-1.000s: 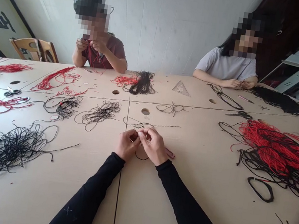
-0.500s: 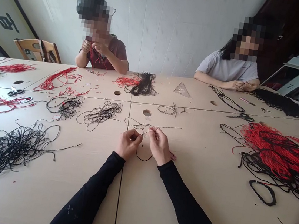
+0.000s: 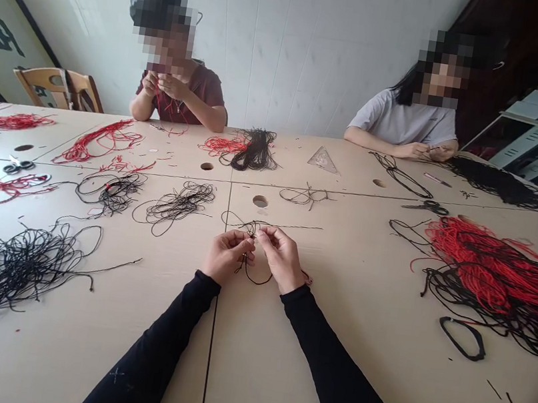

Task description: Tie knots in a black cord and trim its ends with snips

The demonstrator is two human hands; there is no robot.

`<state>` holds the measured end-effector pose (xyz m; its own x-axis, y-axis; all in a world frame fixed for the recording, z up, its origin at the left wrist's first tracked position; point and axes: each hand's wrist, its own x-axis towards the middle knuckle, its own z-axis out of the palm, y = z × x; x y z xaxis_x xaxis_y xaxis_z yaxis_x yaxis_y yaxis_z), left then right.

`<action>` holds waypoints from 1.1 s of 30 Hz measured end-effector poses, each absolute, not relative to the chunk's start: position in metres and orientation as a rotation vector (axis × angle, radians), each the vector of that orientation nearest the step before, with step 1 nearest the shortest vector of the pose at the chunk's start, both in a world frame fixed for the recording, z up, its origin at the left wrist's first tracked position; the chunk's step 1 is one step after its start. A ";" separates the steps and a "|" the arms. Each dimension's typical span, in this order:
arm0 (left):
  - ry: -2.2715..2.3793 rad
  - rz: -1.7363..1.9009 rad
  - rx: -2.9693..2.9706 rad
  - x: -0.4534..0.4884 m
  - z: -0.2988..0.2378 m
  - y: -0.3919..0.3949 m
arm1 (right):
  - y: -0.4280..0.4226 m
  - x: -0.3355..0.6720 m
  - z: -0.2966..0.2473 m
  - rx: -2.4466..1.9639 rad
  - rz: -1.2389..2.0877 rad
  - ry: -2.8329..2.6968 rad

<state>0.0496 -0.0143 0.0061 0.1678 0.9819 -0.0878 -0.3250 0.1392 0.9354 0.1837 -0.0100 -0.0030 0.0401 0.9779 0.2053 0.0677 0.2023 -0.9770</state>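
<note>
My left hand (image 3: 226, 256) and my right hand (image 3: 281, 257) meet above the pale wooden table (image 3: 275, 364), each pinching a thin black cord (image 3: 250, 229) between thumb and fingers. The cord is knotted or crossed near my fingertips, though my fingers hide part of it. A loop of it (image 3: 253, 279) hangs below my hands and rests on the tabletop. Other strands trail away to the left and right of my hands. Just past my right wrist, a small reddish end of cord (image 3: 307, 277) shows.
Loose black tangles (image 3: 9, 277) and a red-and-black heap of cord (image 3: 493, 285) lie on either side. Scissors (image 3: 428, 206), a clear triangle ruler (image 3: 323, 160) and round table holes (image 3: 259, 201) are ahead. Two seated co-workers (image 3: 178, 94) (image 3: 405, 121) handle cords across the table.
My hands have come back together at the cord after being slightly apart half a second ago. The hanging loop has shifted a little, and the camera view has moved slightly.
</note>
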 end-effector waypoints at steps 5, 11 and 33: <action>0.911 1.177 0.921 0.049 0.007 -0.014 | -0.011 0.182 -0.001 -1.147 0.989 -1.382; 0.938 1.229 0.864 0.048 0.007 -0.013 | -0.011 0.180 -0.003 -1.180 1.014 -1.376; 1.013 1.286 0.869 0.047 0.004 -0.011 | -0.013 0.181 0.000 -1.095 0.985 -1.369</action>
